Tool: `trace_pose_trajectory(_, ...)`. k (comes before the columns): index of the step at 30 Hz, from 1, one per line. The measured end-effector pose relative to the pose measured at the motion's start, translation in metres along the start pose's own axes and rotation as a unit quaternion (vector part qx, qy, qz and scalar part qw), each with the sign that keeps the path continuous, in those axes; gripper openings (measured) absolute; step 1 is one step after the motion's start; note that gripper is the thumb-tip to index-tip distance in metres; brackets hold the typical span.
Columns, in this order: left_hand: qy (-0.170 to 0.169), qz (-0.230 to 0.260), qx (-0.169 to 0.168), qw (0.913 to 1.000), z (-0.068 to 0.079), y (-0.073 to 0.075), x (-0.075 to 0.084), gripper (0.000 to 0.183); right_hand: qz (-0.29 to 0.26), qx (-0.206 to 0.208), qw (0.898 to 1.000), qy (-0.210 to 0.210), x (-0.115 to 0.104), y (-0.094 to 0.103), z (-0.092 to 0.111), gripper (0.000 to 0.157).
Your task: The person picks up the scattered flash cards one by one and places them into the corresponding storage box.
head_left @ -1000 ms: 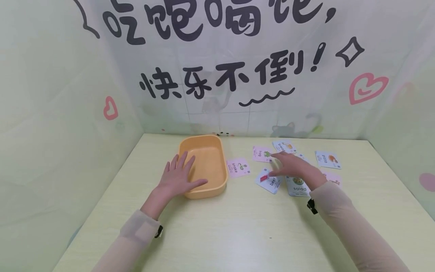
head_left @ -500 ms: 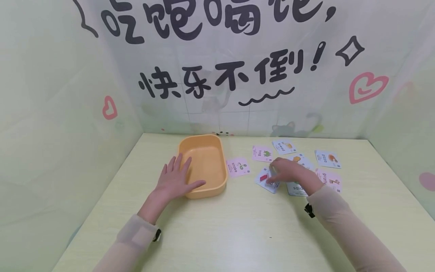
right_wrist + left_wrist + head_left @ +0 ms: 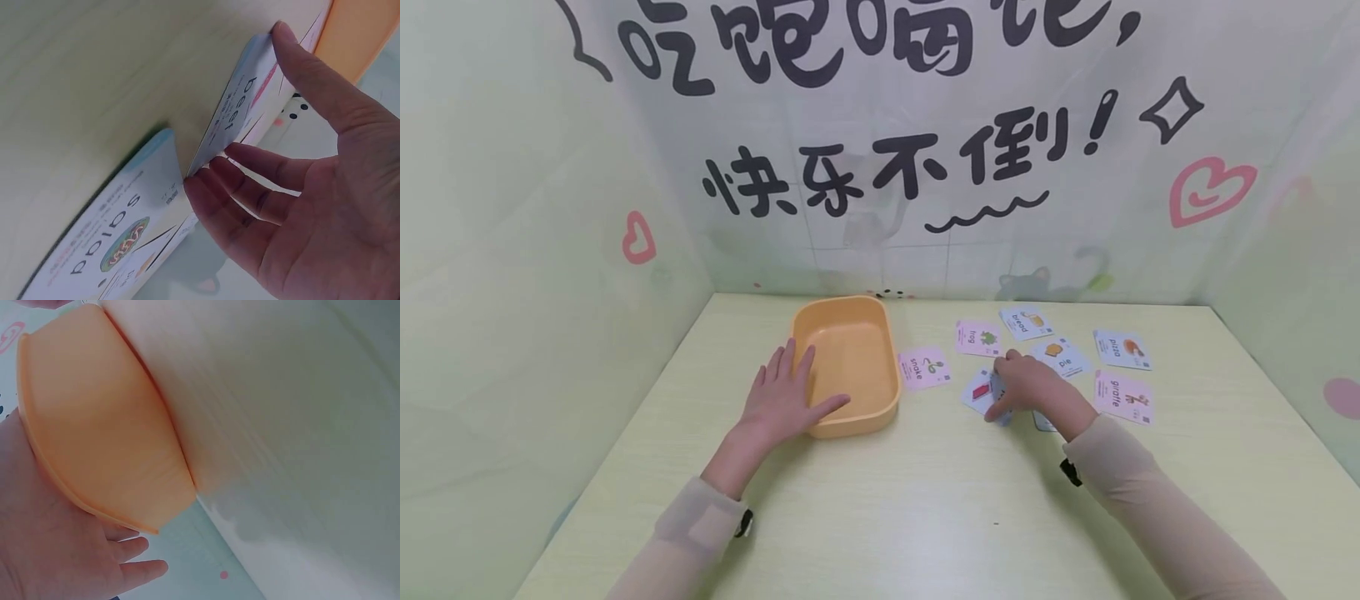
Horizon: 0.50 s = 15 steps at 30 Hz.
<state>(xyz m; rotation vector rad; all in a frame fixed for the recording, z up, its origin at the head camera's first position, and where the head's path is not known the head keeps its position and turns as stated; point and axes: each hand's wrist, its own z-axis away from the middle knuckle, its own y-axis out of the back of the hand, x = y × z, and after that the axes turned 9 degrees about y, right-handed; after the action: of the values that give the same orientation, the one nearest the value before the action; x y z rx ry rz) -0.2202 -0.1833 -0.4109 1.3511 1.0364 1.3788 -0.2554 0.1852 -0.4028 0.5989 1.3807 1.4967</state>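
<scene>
My right hand (image 3: 1033,390) is over the blue "beef" picture card (image 3: 976,393). In the right wrist view, the thumb lies at one corner of the beef card (image 3: 240,100) and curled fingertips meet its opposite edge, spanning it. The "salad" card (image 3: 125,219) lies just beside those fingers; in the head view my hand mostly covers it. My left hand (image 3: 778,398) rests with straight, spread fingers at the left rim of an orange plastic tray (image 3: 850,423). The left wrist view has that hand (image 3: 56,544) along the outer wall of the tray (image 3: 106,425).
Pink cards lie around: "snake" (image 3: 923,368) beside the tray, "frog" (image 3: 978,338) behind the beef card, "giraffe" (image 3: 1123,397) at the right. Blue "bread" (image 3: 1026,322), "pie" (image 3: 1062,357) and "pizza" (image 3: 1122,349) cards are near. A printed cloth (image 3: 880,233) stands behind the table.
My right hand has come down from above the cards onto the beef card, its fingers closing at the card's edges. The left hand stays at the tray.
</scene>
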Motion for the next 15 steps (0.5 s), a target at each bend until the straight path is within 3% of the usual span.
trace_pose_trajectory(15, 0.0, 0.017, -0.004, 0.9999, -0.015, -0.001, -0.001, 0.101, -0.054, -0.021, 0.998, -0.033, 0.001, 0.002, -0.005, 0.082)
